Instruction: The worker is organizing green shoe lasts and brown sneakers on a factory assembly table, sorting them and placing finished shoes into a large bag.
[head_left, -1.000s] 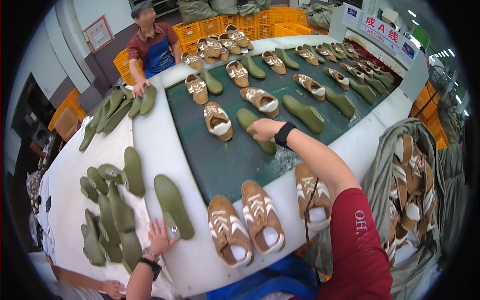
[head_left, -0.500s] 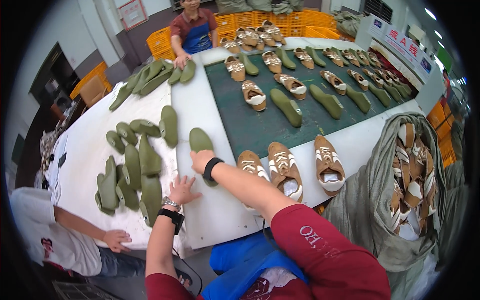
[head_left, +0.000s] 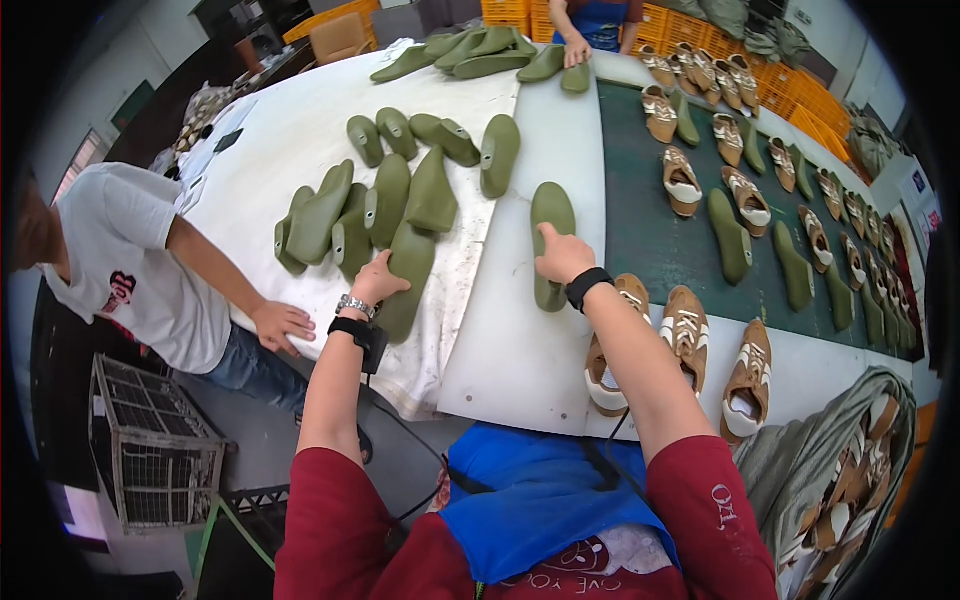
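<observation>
Green shoe lasts lie in a loose group on the white cloth to my left. My left hand (head_left: 376, 280) is at the nearest green shoe last (head_left: 411, 262), thumb across its top and the other fingers curled at its left side, partly hidden. On the bare white board, a single green shoe last (head_left: 553, 207) lies lengthwise. My right hand (head_left: 566, 257) closes over its middle, with fingers bent and their undersides out of sight. Brown sneakers with white stripes (head_left: 686, 335) stand just right of my right forearm.
A green belt (head_left: 650, 245) carries rows of sneakers and lasts on the right. At lower right, a grey sack (head_left: 815, 445) holds more sneakers. One person's hand (head_left: 283, 325) rests at the left table edge; another person's hand (head_left: 573, 50) touches lasts at the far side.
My view has swung to the left. My left hand has moved from lying spread on the table onto a shoe last in the group. My right hand stays on its last.
</observation>
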